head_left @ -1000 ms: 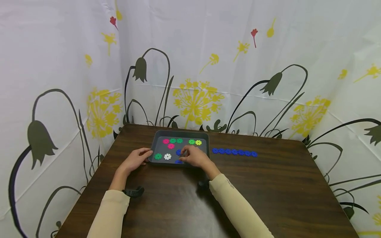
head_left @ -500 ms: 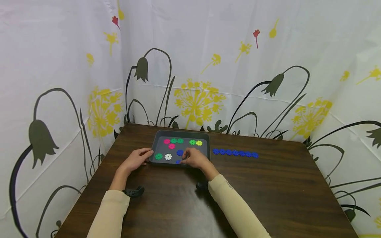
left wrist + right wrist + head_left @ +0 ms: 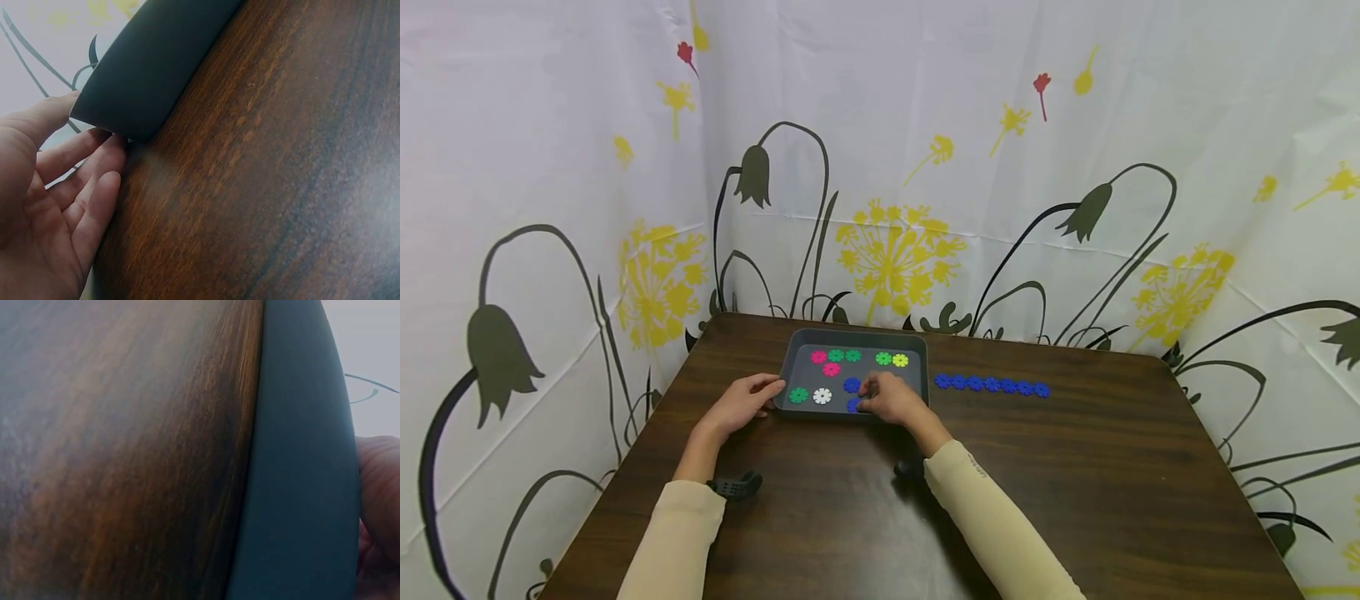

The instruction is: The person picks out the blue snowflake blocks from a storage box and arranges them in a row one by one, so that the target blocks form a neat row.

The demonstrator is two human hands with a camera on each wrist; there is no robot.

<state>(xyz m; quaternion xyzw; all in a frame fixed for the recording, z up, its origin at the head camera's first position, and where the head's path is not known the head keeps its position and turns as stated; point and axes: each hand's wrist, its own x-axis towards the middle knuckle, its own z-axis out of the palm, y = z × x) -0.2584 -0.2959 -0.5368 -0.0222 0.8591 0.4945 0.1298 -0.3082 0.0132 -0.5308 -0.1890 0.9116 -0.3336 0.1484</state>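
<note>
A shallow dark grey tray (image 3: 857, 337) sits on the wooden table with several notched plastic discs in it. My left hand (image 3: 742, 403) holds the tray's near left corner, its thumb at the rim and fingertips against the outer wall, as the left wrist view shows. Inside the tray, near its front wall, my right hand (image 3: 891, 398) has its fingers curled at a blue disc (image 3: 852, 405), which they partly cover. Another blue disc (image 3: 852, 385) lies just behind. In the right wrist view the tray wall (image 3: 300, 462) hides the right fingertips.
Pink (image 3: 831, 368), green (image 3: 798, 396), white (image 3: 822, 396) and yellow (image 3: 900, 360) discs lie in the tray. Right of it, a row of several blue discs (image 3: 992, 384) stretches across the table (image 3: 1075, 467). A patterned curtain (image 3: 865, 150) hangs behind.
The right hand has shifted slightly down and right within the tray. The blue disc at its fingertips looked thin and edge-on, and now shows more of its face. The left hand stays put.
</note>
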